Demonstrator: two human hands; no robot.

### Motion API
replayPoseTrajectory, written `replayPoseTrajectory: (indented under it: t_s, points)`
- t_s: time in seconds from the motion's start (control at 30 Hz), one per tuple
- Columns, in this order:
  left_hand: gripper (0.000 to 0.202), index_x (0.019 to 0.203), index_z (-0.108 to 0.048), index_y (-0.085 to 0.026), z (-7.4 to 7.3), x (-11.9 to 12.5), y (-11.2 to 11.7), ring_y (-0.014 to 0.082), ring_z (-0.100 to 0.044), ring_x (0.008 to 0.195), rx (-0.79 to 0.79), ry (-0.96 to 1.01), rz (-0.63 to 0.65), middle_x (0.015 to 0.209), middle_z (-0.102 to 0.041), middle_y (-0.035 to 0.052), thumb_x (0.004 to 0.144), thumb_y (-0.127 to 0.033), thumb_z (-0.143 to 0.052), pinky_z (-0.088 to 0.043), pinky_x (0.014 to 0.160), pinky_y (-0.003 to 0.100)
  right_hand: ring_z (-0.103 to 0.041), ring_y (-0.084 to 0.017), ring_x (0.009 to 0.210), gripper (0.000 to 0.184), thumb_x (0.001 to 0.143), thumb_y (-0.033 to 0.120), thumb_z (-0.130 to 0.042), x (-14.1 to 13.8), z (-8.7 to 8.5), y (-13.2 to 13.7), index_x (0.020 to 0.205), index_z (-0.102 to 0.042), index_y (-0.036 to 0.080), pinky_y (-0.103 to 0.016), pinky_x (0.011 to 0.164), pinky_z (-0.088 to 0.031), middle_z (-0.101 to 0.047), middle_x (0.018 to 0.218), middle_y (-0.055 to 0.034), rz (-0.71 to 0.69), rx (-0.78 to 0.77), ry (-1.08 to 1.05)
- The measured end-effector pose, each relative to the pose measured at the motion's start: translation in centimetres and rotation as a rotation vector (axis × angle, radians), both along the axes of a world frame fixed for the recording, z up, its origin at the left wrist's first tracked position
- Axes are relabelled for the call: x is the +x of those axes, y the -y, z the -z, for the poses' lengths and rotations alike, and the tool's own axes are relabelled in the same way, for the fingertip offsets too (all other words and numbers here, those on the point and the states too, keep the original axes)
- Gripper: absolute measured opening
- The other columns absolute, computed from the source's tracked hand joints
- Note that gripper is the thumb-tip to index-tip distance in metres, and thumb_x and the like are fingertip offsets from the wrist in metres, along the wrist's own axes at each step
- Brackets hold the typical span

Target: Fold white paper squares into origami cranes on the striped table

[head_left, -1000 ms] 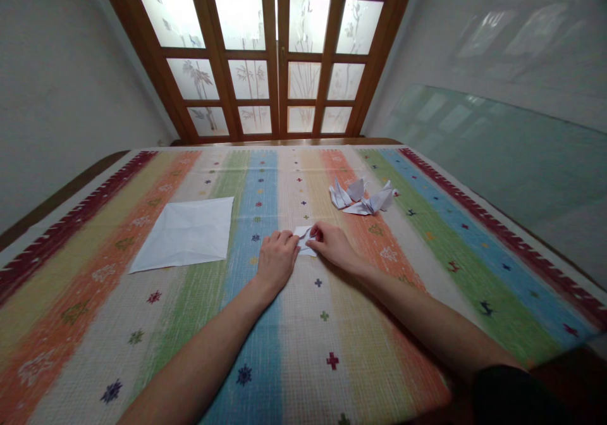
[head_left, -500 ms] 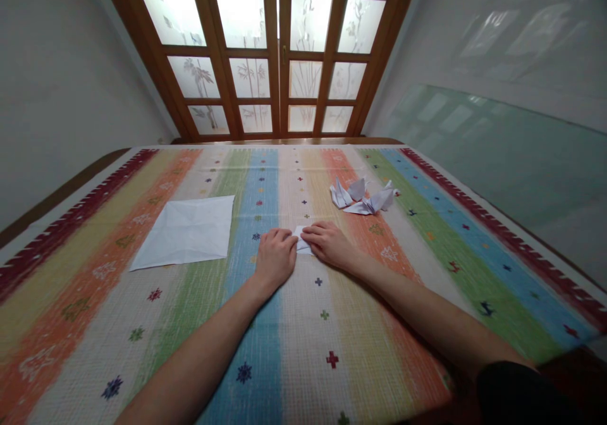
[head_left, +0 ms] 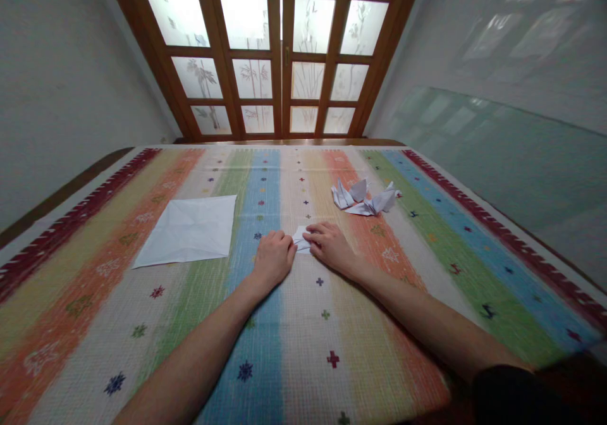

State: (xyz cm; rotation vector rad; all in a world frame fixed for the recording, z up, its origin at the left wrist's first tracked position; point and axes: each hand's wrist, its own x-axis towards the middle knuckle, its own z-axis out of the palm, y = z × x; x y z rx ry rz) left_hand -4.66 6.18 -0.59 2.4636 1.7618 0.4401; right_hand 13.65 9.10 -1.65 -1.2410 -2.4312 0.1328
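A small piece of folded white paper [head_left: 301, 240] lies on the striped tablecloth between my two hands. My left hand [head_left: 275, 255] grips its left edge, fingers curled and thumb toward the paper. From the other side my right hand [head_left: 329, 243] holds the paper's right part with its fingers bent over it, covering that edge. The middle of the paper shows crease lines. Farther back to the right sit folded white paper cranes [head_left: 374, 201], close together.
A flat square sheet of white paper [head_left: 190, 230] with faint creases lies to the left on the tablecloth [head_left: 303, 362]. Beyond the table's far edge stand wooden doors with glass panes [head_left: 256, 80]. A pale glass panel [head_left: 502, 153] leans along the right wall.
My fingers have shifted slightly on the folded paper, and more of its middle now shows between my hands. The view has moved a little; the sheet and cranes stay put.
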Motion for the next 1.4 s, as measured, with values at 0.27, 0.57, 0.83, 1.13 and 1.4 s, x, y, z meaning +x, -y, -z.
replayPoseTrajectory:
  t_s: [0.27, 0.57, 0.83, 1.13, 1.4]
  points:
    - [0.015, 0.084, -0.06, -0.017, -0.4, -1.6, -1.2, 0.0215, -0.057, 0.082, 0.092, 0.281, -0.221, 0.082, -0.062, 0.0061, 0.075, -0.01, -0.049, -0.045, 0.075, 0.034, -0.057, -0.025, 0.102, 0.028, 0.081, 0.012, -0.058, 0.1, 0.4, -0.1, 0.101, -0.074, 0.023, -0.042, 0.091, -0.042, -0.068, 0.11, -0.0092, 0.031, 0.001, -0.062]
    - [0.042, 0.127, -0.054, -0.014, 0.3, -0.9, 0.2, 0.0253, -0.045, 0.13, 0.196, 0.037, 0.46, 0.136, -0.056, 0.0135, 0.094, -0.036, -0.041, -0.034, 0.107, 0.042, -0.056, -0.024, 0.104, 0.028, 0.081, 0.01, -0.056, 0.2, 0.7, -0.2, 0.097, -0.075, 0.022, -0.041, 0.09, -0.04, -0.068, 0.11, -0.0087, 0.054, -0.026, -0.124]
    - [0.087, 0.15, -0.018, -0.009, 0.9, -0.6, 0.3, 0.0275, -0.016, 0.146, -0.095, -0.208, 0.471, 0.156, -0.023, 0.0169, 0.089, -0.07, -0.021, -0.012, 0.116, 0.046, -0.054, -0.026, 0.109, 0.022, 0.082, 0.014, -0.06, 0.6, 0.1, 0.0, 0.089, -0.077, 0.027, -0.045, 0.091, -0.035, -0.069, 0.112, -0.0071, 0.21, -0.066, -0.219]
    - [0.076, 0.149, -0.026, -0.016, 1.0, -0.3, 0.3, 0.0266, -0.02, 0.146, -0.108, -0.169, 0.404, 0.155, -0.027, 0.0131, 0.091, -0.066, -0.025, -0.011, 0.116, 0.048, -0.051, -0.027, 0.118, 0.023, 0.082, 0.019, -0.06, 1.9, 0.1, -0.2, 0.102, -0.071, 0.025, -0.05, 0.099, -0.032, -0.061, 0.124, -0.0092, 0.229, -0.146, -0.189]
    - [0.077, 0.149, -0.026, -0.014, 0.7, -0.5, 0.1, 0.027, -0.018, 0.146, -0.137, -0.187, 0.43, 0.156, -0.023, 0.0144, 0.091, -0.066, -0.027, -0.012, 0.117, 0.048, -0.047, -0.029, 0.125, 0.039, 0.08, 0.023, -0.06, 3.4, 0.7, -0.6, 0.12, -0.061, 0.022, -0.053, 0.103, -0.033, -0.055, 0.133, -0.0129, 0.189, -0.105, -0.163]
